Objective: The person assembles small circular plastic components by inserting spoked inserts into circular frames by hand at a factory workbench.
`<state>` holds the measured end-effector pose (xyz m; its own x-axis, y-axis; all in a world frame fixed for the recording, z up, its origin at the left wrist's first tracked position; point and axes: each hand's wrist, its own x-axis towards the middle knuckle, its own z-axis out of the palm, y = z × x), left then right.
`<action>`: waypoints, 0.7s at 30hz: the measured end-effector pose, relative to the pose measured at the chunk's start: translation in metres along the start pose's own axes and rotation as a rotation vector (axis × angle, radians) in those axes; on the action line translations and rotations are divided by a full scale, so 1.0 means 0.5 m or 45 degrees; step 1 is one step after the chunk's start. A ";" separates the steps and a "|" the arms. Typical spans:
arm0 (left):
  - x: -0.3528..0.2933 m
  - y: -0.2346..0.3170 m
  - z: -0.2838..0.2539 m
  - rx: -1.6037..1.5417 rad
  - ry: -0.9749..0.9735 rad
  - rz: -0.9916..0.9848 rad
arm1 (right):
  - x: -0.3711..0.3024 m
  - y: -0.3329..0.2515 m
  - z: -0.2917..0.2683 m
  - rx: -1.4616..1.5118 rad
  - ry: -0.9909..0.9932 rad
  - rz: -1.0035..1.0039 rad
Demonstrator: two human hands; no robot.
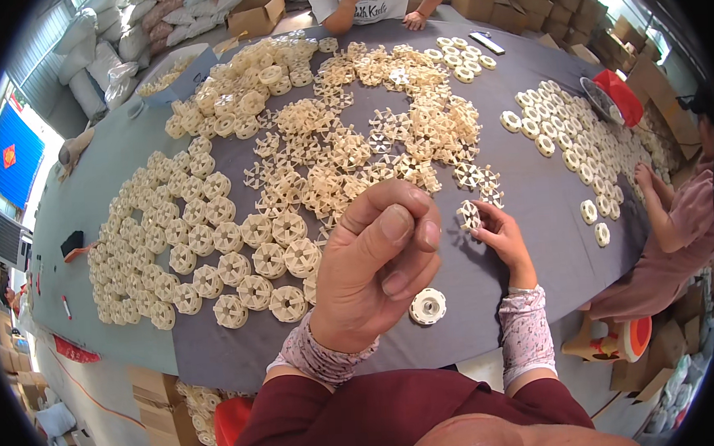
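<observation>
My left hand [379,262] is raised close to the camera, its thumb and fingers curled together. Whatever may be between the fingertips is hidden. Lower and to the right, my right hand [503,235] pinches a small cream plastic spoked wheel piece [469,215] above the dark cloth. A round cream disc with a hub [428,306] lies flat on the table between my forearms. Just beyond my hands spreads a heap of loose cream star-shaped spoked pieces [331,188]. Several round spoked wheels [255,293] sit left of my left hand.
Cream rings [566,135] cover the right side of the table, beside a seated person [680,222]. Another person [378,4] stands at the far edge. A blue bin [192,74] stands at the back left. A black-and-orange tool [74,246] lies at the left.
</observation>
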<state>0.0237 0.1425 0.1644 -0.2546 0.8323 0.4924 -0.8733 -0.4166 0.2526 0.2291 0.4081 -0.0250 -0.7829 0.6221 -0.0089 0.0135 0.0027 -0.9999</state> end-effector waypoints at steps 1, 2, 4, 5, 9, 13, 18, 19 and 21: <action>0.001 -0.001 -0.001 -0.001 0.000 -0.003 | -0.001 0.000 0.000 0.006 -0.002 -0.002; 0.002 -0.002 -0.002 0.000 -0.003 -0.008 | -0.001 0.000 0.000 0.012 -0.004 -0.004; 0.002 -0.003 -0.002 0.003 -0.004 -0.013 | 0.000 -0.001 0.000 0.009 -0.002 -0.003; 0.002 -0.003 -0.002 0.007 0.000 -0.015 | 0.000 -0.001 0.000 0.004 -0.001 -0.002; 0.003 0.000 -0.001 0.015 -0.004 -0.012 | 0.003 0.009 -0.007 -0.003 -0.002 0.002; 0.002 0.001 -0.004 0.013 -0.032 -0.006 | 0.003 0.010 -0.007 0.005 -0.008 0.000; 0.004 0.002 -0.003 0.013 -0.033 0.021 | 0.003 0.012 -0.007 0.008 -0.017 0.002; 0.004 0.003 -0.005 0.013 -0.032 0.020 | 0.002 0.012 -0.007 0.007 -0.015 0.001; 0.002 0.004 -0.007 -0.001 -0.032 0.026 | 0.002 0.010 -0.005 0.005 -0.014 -0.001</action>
<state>0.0202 0.1439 0.1628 -0.2619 0.8140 0.5184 -0.8684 -0.4332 0.2414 0.2299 0.4109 -0.0299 -0.7895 0.6137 -0.0085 0.0106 -0.0003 -0.9999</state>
